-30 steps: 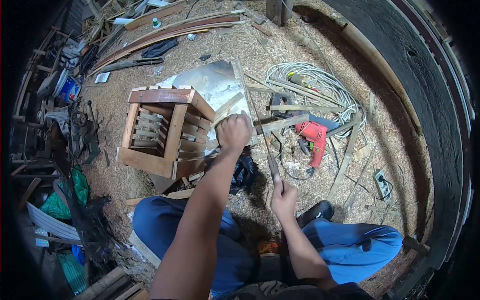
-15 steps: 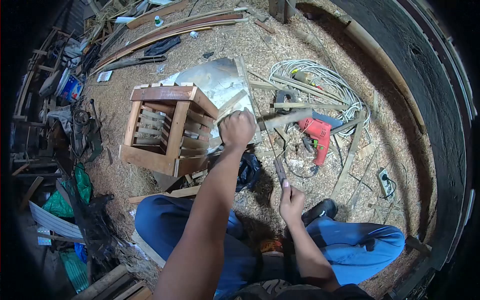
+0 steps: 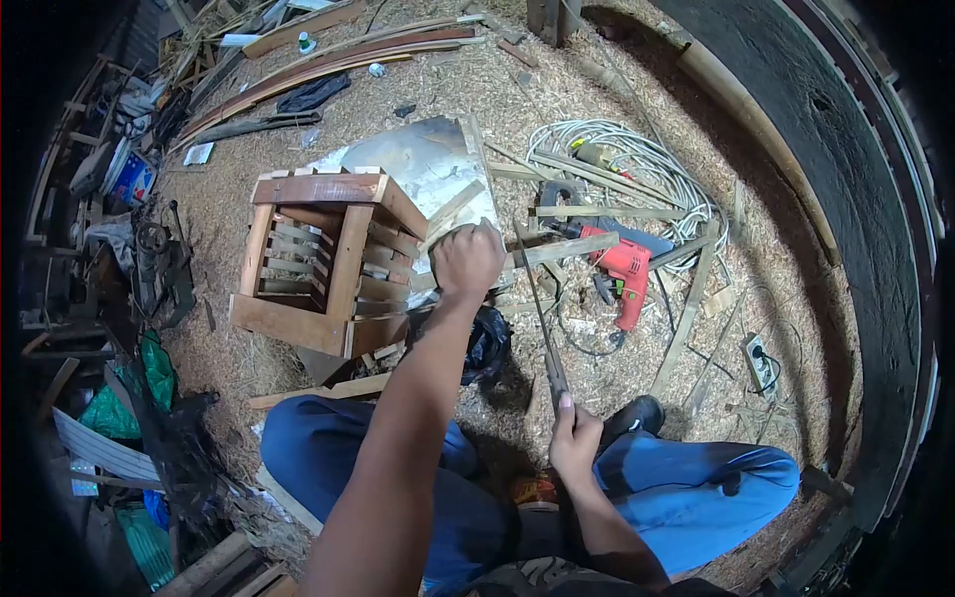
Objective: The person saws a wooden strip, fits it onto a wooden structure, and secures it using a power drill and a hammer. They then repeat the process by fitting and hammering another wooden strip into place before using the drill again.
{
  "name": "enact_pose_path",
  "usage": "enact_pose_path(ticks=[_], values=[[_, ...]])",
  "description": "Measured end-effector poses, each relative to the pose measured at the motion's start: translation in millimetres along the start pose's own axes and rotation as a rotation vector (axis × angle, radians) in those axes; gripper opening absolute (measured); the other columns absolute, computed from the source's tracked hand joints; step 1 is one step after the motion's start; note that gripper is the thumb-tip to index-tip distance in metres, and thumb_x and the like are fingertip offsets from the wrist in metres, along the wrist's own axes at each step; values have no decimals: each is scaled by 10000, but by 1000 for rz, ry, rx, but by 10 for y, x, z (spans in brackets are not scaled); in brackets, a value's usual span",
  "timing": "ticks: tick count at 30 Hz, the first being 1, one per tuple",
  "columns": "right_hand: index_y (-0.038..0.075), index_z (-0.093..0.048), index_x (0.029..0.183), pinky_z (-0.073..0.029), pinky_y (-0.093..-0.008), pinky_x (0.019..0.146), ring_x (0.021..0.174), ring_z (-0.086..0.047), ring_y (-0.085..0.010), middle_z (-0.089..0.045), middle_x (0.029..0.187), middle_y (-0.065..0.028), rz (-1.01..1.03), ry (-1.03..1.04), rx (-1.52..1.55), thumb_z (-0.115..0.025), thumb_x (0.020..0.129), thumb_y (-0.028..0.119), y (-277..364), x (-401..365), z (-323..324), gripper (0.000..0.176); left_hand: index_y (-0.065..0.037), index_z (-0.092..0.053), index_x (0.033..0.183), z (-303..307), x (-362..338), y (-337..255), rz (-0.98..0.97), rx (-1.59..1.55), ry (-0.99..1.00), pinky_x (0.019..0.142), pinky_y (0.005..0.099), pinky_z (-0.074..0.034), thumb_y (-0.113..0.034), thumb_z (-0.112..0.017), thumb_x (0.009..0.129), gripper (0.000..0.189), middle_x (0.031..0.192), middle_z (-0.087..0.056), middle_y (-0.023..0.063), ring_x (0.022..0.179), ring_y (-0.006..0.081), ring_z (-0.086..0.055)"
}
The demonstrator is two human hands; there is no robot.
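My left hand (image 3: 469,261) is closed over a wooden slat (image 3: 565,248) at the right edge of the white board (image 3: 408,154). The slat sticks out to the right past my knuckles. My right hand (image 3: 575,438) grips the handle of a handsaw (image 3: 546,343), whose thin blade points up and away and crosses the slat just right of my left hand. A slatted wooden frame (image 3: 348,259) stands left of my left hand.
A red power drill (image 3: 627,269) lies right of the slat, near a coiled pale cable (image 3: 696,194). A power strip (image 3: 761,363) sits farther right. Black plastic (image 3: 487,346) lies before my knees. Long strips (image 3: 328,75) lie at the back, with wood chips on the ground.
My right hand has moved slightly down and toward me with the saw. The slat, blurred before, now shows sharply. My left hand stays on it, and the whole view has shifted slightly.
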State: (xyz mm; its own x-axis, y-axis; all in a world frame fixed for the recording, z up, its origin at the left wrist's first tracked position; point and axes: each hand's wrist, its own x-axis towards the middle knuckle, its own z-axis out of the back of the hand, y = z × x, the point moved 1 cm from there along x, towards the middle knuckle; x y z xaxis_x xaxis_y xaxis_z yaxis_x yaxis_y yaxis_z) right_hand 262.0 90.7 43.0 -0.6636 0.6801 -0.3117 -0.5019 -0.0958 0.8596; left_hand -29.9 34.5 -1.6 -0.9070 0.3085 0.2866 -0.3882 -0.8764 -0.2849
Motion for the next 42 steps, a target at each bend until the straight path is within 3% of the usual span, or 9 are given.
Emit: enact_pose_path(ticks=[4,6,7,13,19,26,28,34,42], values=[[-61,-579,653,-334,-404,472,488,-425,-125,-450,492,-88,79,-27,-83,-564,1057,284,235,346,-240,531,-49,-717,685,-33,-36,-21,-21,16,-69,654,495,-573,-216,-589,948,337,739,-722,161,660,372,-708],[-28,-462,604,-255,-393,476,519,-332,-110,-370,519,-22,57,-26,51,-553,1065,300,266,511,-371,573,-44,-708,666,-3,-63,11,-28,24,-98,634,492,-573,-213,-595,949,348,731,-717,164,646,380,-701],[-54,-554,654,-323,-413,473,485,-412,-139,-422,498,-99,123,-19,54,-573,1051,291,222,468,-351,526,-45,-711,668,9,-52,13,-28,5,-95,634,489,-574,-211,-593,949,347,730,-717,164,644,375,-701],[-60,-572,663,-330,-417,477,486,-428,-146,-444,506,-133,-14,-13,-93,-579,1049,267,-37,-30,-27,506,-36,-726,680,-19,-39,3,-19,0,-77,649,484,-579,-219,-584,955,359,753,-725,175,672,372,-712],[-69,-562,638,-326,-414,473,485,-436,-142,-435,504,-128,169,-10,26,-588,1045,254,226,480,-287,520,-46,-735,705,-23,-45,7,-6,5,-67,657,491,-574,-223,-589,947,333,763,-733,168,665,373,-711],[-72,-557,639,-321,-412,475,489,-424,-138,-432,505,-100,52,-35,-101,-568,1056,275,130,157,-85,543,-31,-702,618,-42,-41,-19,-36,-18,-153,633,508,-570,-194,-592,946,382,690,-703,190,612,398,-688],[-70,-571,646,-319,-405,472,488,-417,-133,-443,504,-93,78,-5,-26,-555,1059,252,275,496,-242,524,-29,-704,629,-13,-55,-35,-27,-12,-144,639,503,-572,-193,-589,947,376,697,-705,194,619,399,-690],[-63,-591,670,-313,-399,469,472,-402,-134,-423,484,-99,141,-53,21,-559,1059,271,166,12,-13,514,-56,-750,760,39,12,-38,81,19,16,690,484,-583,-211,-582,940,291,787,-740,169,689,361,-720],[-69,-628,693,-348,-396,469,461,-481,-152,-456,491,-106,118,-6,-46,-568,1054,259,209,521,-328,491,-35,-700,622,9,-38,-22,-10,-8,-140,627,501,-569,-227,-587,952,397,684,-702,194,607,397,-690]])
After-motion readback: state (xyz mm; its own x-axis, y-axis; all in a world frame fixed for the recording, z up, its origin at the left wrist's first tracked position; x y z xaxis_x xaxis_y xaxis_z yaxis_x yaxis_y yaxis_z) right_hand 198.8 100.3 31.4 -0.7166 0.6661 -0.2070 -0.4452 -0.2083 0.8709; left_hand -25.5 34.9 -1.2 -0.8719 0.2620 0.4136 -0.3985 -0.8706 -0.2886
